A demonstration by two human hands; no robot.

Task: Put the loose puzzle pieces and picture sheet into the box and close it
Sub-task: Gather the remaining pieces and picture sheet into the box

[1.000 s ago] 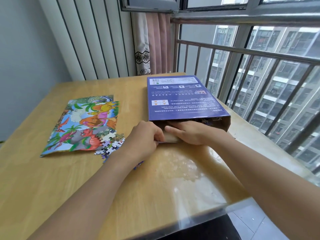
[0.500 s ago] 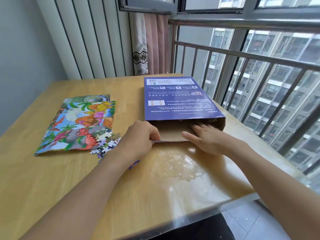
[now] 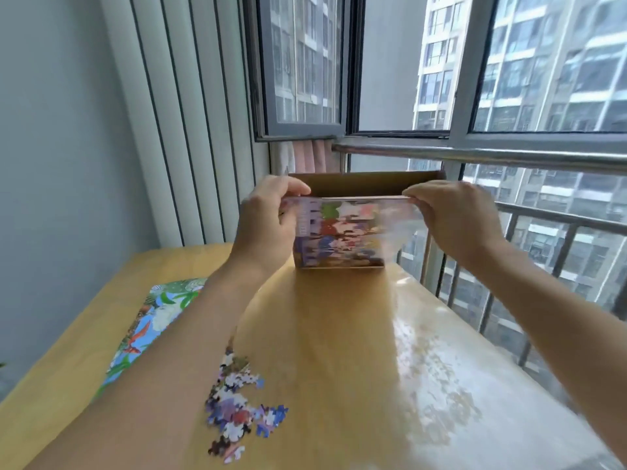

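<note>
The puzzle box [image 3: 339,232] stands upright on its end on the wooden table [image 3: 339,334], its colourful picture face toward me and its brown open top flap [image 3: 366,181] raised behind. My left hand [image 3: 268,222] grips the box's upper left corner. My right hand [image 3: 454,218] pinches its upper right corner. A heap of loose puzzle pieces [image 3: 237,405] lies on the table near me, partly under my left forearm. The colourful picture sheet [image 3: 152,320] lies flat at the left, partly hidden by that forearm.
A metal railing [image 3: 509,157] and windows run along the table's right and far sides. A ribbed wall panel [image 3: 190,130] stands at the back left. The table's right part is glossy with glare.
The box lay flat with its blue back up and my hands at its near opening; now both hands have stood it upright with the opening on top. The view has tilted upward.
</note>
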